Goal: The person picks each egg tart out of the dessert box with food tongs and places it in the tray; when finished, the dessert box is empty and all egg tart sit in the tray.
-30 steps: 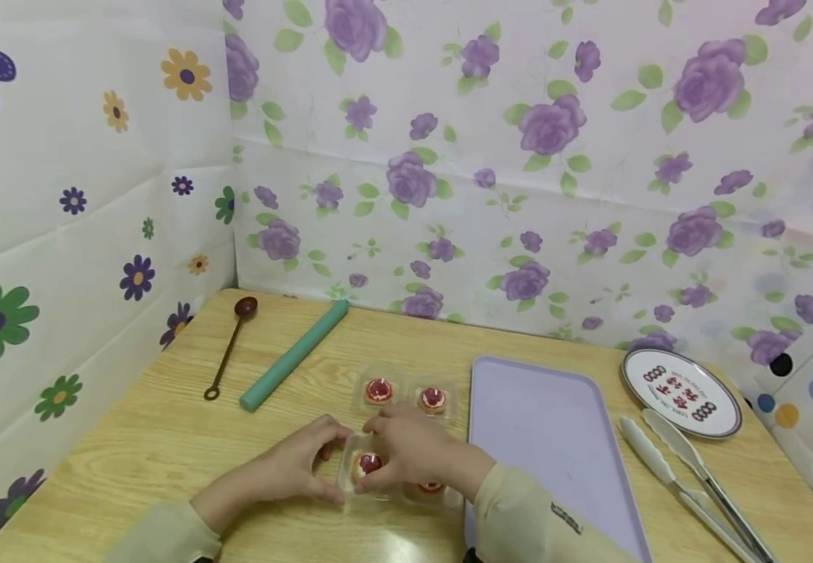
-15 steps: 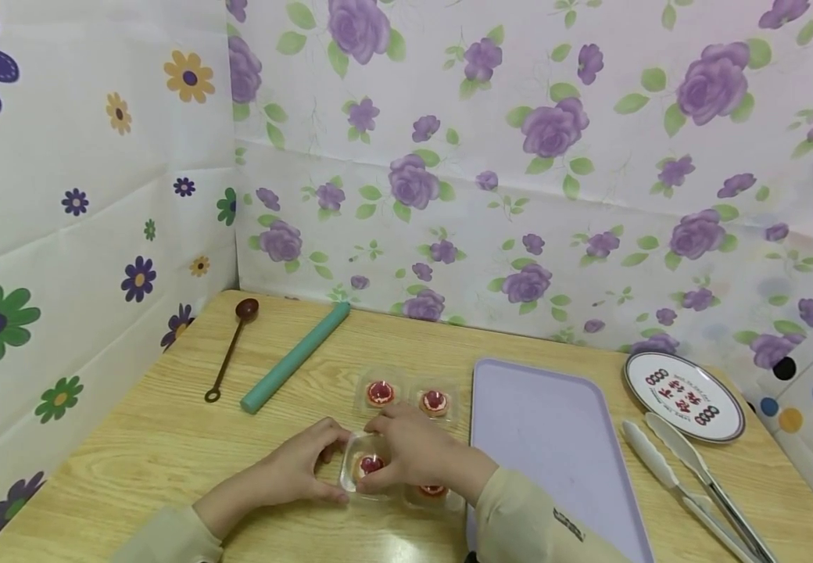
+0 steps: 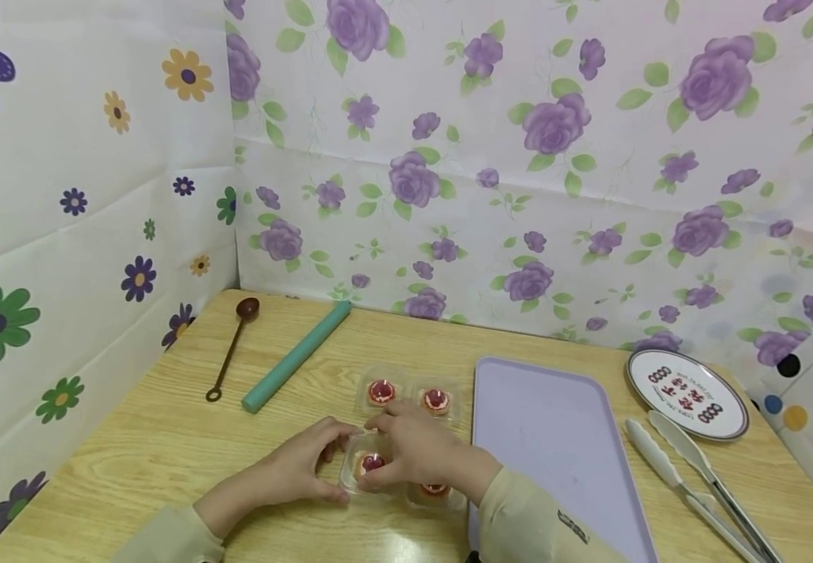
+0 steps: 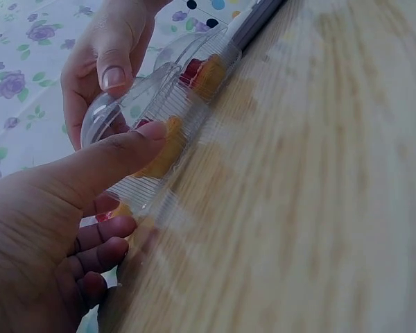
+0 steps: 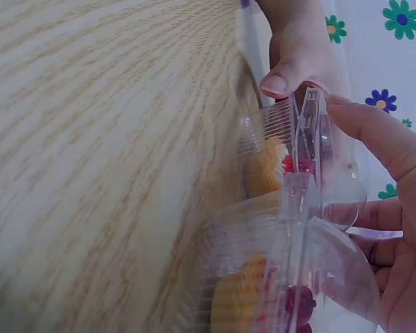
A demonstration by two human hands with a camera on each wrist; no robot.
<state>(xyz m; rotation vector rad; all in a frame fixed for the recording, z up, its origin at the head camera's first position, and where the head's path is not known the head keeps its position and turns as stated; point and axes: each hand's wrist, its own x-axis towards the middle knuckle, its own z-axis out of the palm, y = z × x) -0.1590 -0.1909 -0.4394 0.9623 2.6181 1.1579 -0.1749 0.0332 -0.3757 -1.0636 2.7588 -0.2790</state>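
Grips one clear box (image 3: 356,450) between left hand (image 3: 301,469) and right hand (image 3: 417,447), almost exactly as a second ago. Shows hardly any shift since then beyond a slight drift of the whole head view. Suggests, as a judgement, steady fine work on the lid, with no plain gain over that second. In the right wrist view, seems to leave a narrow parting between upper and lower edges at the end by the left hand; cannot tell if closed all round.

Sits flat on the bench (image 3: 167,438), directly between the hands, dome up and ribbed base down, around a red-topped tart (image 3: 372,463). Looks close to square, so offers no clear long axis; turns one side to the left hand, the opposite side to the right.

On the left, spans the box with thumb and forefinger in a C, thumb at the rim, other fingers loosely bent. On the right, arches thumb and fingers over the dome, spread about as wide as the lid.

Just ahead of the hands, includes a far-left box (image 3: 381,375) and a far-right box (image 3: 449,387); beneath the right hand, a neighbouring box (image 3: 454,500); farther right, a lilac tray (image 3: 540,438).
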